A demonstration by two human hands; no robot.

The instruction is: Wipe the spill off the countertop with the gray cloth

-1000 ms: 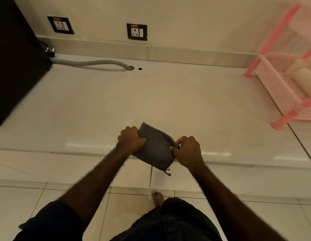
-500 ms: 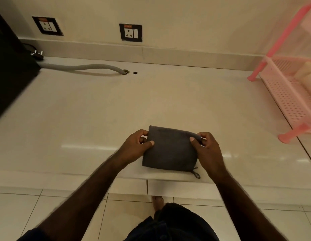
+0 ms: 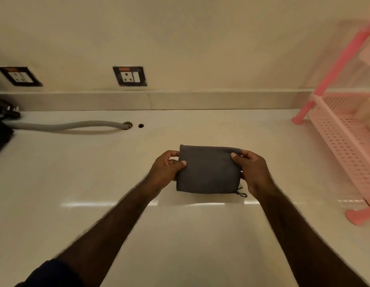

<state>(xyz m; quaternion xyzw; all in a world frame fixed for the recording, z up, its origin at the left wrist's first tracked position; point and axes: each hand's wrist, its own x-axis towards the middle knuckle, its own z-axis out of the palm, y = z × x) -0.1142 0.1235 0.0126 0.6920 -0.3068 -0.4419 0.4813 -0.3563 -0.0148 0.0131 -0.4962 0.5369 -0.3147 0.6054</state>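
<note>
A gray cloth (image 3: 208, 168), folded into a neat rectangle, is held flat just over the middle of the pale countertop (image 3: 97, 172). My left hand (image 3: 166, 169) pinches its left edge and my right hand (image 3: 253, 171) pinches its right edge. A small hanging loop dangles from the cloth's near right corner. I cannot make out any spill on the glossy surface.
A pink plastic rack (image 3: 345, 146) stands on the right side of the counter. A grey hose (image 3: 66, 125) runs from a dark appliance (image 3: 2, 129) at the far left into a hole in the counter. Two wall sockets (image 3: 129, 76) sit above the backsplash.
Both hands carried the cloth from the counter's front edge farther in over the counter and flattened it into a squared rectangle. The view tilted up toward the wall.
</note>
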